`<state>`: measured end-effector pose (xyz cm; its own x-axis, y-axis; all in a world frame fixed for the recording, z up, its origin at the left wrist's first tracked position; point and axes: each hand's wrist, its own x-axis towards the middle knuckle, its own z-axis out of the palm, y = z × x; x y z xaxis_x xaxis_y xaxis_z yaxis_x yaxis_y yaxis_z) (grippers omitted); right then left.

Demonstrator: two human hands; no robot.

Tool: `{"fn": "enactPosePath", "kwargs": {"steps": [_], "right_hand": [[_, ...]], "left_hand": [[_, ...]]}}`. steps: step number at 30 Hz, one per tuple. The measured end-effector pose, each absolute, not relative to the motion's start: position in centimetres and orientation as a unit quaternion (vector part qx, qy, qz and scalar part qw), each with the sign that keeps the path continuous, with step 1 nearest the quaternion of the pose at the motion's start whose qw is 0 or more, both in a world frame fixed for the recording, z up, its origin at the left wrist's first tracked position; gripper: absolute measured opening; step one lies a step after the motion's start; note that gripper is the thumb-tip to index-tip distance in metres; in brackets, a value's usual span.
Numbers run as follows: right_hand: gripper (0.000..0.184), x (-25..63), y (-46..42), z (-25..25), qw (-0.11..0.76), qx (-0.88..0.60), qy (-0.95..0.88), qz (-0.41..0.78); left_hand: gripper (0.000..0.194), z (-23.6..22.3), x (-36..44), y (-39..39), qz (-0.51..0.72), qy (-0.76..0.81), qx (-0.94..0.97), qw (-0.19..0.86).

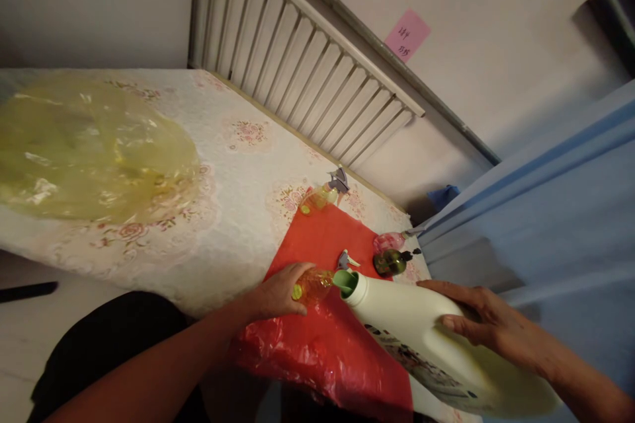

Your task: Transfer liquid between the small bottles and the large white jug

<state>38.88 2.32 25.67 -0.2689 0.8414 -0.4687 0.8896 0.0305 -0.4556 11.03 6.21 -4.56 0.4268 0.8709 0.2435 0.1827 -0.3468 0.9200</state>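
Note:
My left hand (282, 291) is wrapped around a small clear orange-yellow bottle (317, 285) whose open neck points right. Against that neck sits the green pouring spout of a large pale jug (411, 314), which lies tilted toward the bottle. On the jug's handle side, my right hand (476, 320) is closed, its thumb on top; part of the grip is hidden. Just behind the spout, a grey spray trigger head (346, 260) lies on a red plastic sheet (327, 238). I cannot make out whether liquid is flowing.
A yellowish spray bottle (320, 198) lies at the sheet's far edge. Toward the blue curtain (546, 211) are a pink bottle (389, 241) and a dark green bottle (389, 263). A yellow plastic bag (94, 152) covers the left of the flowered tablecloth (238, 205). Behind stands a white radiator (297, 53).

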Motion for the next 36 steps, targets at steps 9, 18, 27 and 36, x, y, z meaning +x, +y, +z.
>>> {"fn": "enactPosePath", "kwargs": {"steps": [9,18,27,36], "right_hand": [[0.057,38.84,2.34,25.81,0.041,0.600,0.723,-0.341],[0.058,38.62,2.40,25.95,0.048,0.591,0.730,-0.339],[0.058,38.57,2.33,25.98,0.045,0.595,0.722,-0.349],[0.058,38.25,2.40,26.19,0.056,0.597,0.723,-0.342]], "left_hand": [[0.091,-4.85,11.14,6.26,0.393,0.368,0.719,0.440],[0.092,-4.74,11.12,6.24,0.389,0.367,0.720,0.442],[0.091,-4.74,11.12,6.21,0.397,0.363,0.719,0.441],[0.092,-5.01,11.12,6.26,0.397,0.370,0.711,0.447]]}}
